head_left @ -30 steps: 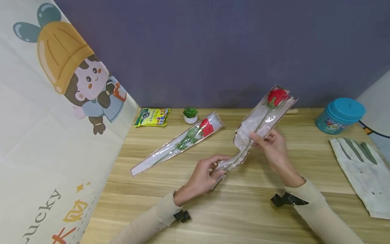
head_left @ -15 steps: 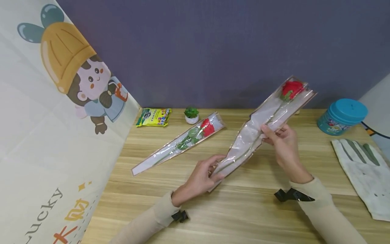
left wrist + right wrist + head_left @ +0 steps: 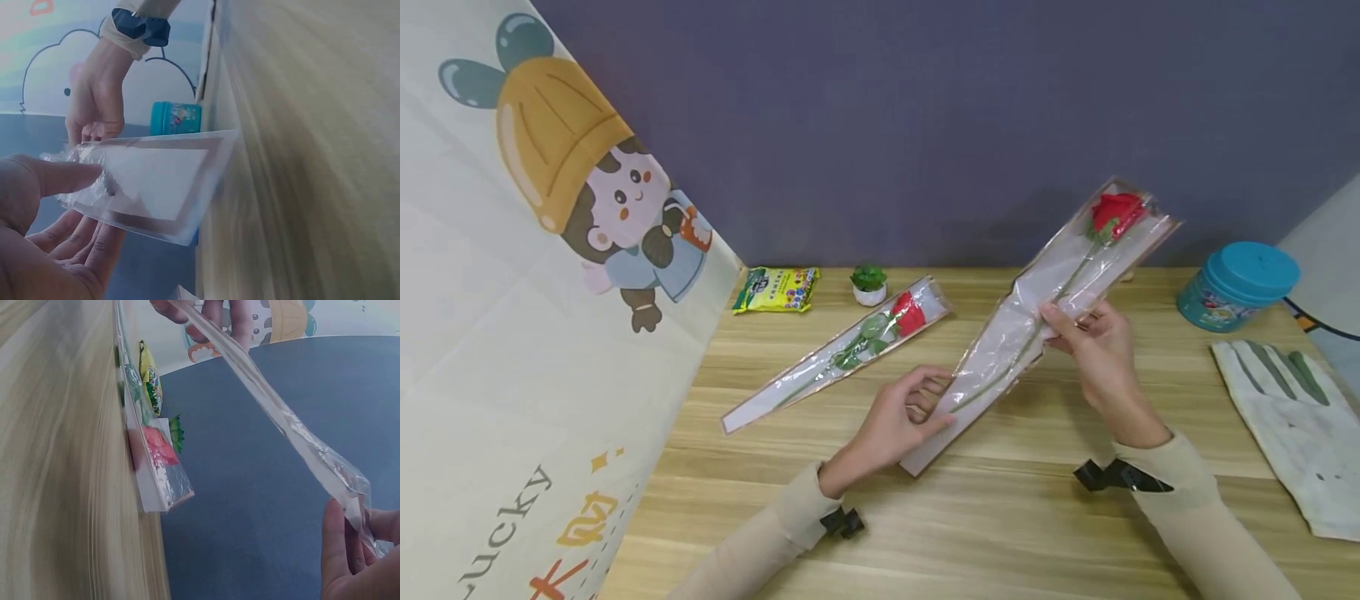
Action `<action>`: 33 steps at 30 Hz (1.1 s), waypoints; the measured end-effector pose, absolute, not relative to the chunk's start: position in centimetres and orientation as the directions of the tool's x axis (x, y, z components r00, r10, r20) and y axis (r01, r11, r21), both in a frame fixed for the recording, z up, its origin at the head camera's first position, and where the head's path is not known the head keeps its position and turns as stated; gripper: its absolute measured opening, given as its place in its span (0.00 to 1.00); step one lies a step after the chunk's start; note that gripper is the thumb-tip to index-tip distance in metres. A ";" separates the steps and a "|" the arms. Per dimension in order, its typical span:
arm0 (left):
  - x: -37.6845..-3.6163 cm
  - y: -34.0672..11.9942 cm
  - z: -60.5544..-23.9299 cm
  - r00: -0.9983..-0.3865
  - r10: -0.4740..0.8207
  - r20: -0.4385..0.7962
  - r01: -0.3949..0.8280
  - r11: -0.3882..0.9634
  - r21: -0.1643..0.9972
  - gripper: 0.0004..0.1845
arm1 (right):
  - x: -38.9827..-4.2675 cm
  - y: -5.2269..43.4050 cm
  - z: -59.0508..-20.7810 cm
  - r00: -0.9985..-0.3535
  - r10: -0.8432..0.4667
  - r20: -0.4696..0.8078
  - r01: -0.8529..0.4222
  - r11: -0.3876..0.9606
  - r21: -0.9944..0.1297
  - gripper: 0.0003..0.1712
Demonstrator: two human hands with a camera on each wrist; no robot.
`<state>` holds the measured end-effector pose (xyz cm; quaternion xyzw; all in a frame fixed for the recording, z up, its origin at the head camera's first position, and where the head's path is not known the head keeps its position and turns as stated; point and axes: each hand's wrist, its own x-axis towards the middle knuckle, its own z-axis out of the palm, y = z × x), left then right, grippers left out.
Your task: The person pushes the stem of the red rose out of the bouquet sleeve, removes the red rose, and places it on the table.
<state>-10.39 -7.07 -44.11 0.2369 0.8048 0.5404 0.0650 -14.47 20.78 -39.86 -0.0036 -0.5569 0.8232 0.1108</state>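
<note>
A red rose in a clear, pale-backed sleeve is held slantwise above the table, its bloom at the upper right. My right hand pinches the sleeve near its middle, thumb in front and fingers behind. Near the narrow lower end is my left hand. The left wrist view shows that hand's thumb on the sleeve's face and its fingers behind. A crease crosses the sleeve by the right thumb. Another sleeved rose lies flat on the table, left of the hands.
Along the back of the wooden table are a yellow-green packet and a small potted plant. To the right stand a blue lidded tub and a white-green work glove. A dark wall rises behind.
The bent sleeve has straightened out, and its bloom end moved up and to the right with my right hand. My left hand's fingers have spread slightly, exposing more of the narrow end.
</note>
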 end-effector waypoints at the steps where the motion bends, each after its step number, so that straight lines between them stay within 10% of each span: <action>1: -10.5 -7.0 -44.0 -0.881 0.450 0.149 0.306 0.300 0.904 0.27 | -14.5 20.7 -39.8 -0.976 0.185 0.117 -0.177 -0.352 -0.919 0.09; 33: -10.2 -6.1 -44.1 -0.839 0.532 0.114 0.306 0.288 0.907 0.21 | -14.0 19.3 -40.0 -0.979 0.164 0.119 -0.150 -0.190 -0.970 0.09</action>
